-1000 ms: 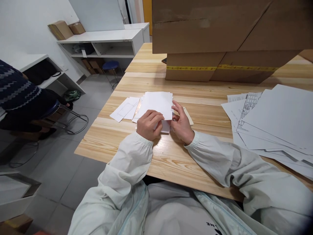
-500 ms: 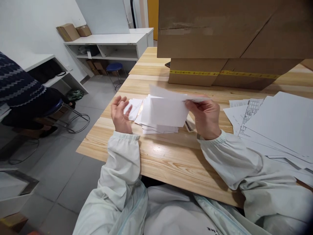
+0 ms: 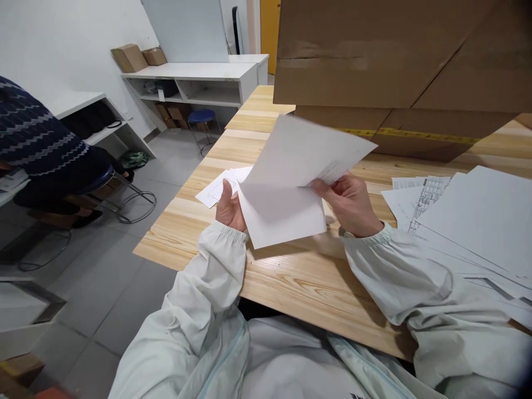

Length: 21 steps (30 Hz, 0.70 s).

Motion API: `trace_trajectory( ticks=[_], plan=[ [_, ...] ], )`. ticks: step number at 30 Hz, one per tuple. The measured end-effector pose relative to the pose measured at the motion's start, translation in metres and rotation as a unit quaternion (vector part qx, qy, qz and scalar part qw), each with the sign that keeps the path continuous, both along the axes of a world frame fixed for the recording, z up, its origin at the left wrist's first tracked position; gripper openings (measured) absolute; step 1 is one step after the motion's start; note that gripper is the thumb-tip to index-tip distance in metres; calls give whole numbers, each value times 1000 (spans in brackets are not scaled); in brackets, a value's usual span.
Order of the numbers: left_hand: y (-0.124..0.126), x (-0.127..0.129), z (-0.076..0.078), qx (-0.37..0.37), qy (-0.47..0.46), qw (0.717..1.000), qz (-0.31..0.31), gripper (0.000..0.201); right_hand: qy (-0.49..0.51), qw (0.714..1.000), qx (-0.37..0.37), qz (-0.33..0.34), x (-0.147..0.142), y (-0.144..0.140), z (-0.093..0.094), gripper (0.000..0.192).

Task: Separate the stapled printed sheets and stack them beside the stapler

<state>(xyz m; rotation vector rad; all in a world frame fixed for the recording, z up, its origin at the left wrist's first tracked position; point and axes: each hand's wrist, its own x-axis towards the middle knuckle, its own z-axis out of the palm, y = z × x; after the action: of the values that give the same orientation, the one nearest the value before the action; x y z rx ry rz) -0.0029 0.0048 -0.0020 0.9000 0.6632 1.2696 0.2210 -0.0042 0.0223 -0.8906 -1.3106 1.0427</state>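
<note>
At the centre of the frame, the bent white paper point(image 3: 282, 213) lies between both hands, its bend running left to right. The right hand point(image 3: 351, 204) pinches its right side; the left hand point(image 3: 230, 208), thumb raised, meets its left edge, grip unclear.

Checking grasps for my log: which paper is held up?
The white paper pinched in the right hand; the small sheets at left and the pile at right lie on the tabletop.

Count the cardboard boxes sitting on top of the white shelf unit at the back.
2: a larger box at the left end of the white shelf unit, and a smaller box just right of it. Others could be hidden behind.
</note>
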Motion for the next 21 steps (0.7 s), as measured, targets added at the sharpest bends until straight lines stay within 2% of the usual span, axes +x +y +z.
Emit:
trace_trajectory(
  ticks=[2,5,9,11,13,15,16,21],
  plan=[
    [-2,1,-1,-4,-48,999,2,74,16,1000,-6,-4,1,5,-6,30],
    [-2,3,-6,-59,-95,994,1,55,28,999,-20,6,4,8,-10,30],
    [4,3,-10,-152,-95,983,-38,47,-19,999,-35,18,12,8,0,35],
    [6,4,-10,-153,-92,983,-49,44,-62,997,-18,-34,18,8,8,37],
    [5,5,-10,-140,-86,985,-62,45,-89,985,23,-146,25,10,16,36],
    [4,6,-10,-128,-74,986,-77,46,-72,963,52,-255,33,14,22,37],
    [3,6,-11,-126,-66,986,-84,46,-46,955,49,-288,36,17,24,37],
    [2,6,-13,-138,-19,986,-93,42,75,949,-33,-303,47,33,24,37]
  ],
)
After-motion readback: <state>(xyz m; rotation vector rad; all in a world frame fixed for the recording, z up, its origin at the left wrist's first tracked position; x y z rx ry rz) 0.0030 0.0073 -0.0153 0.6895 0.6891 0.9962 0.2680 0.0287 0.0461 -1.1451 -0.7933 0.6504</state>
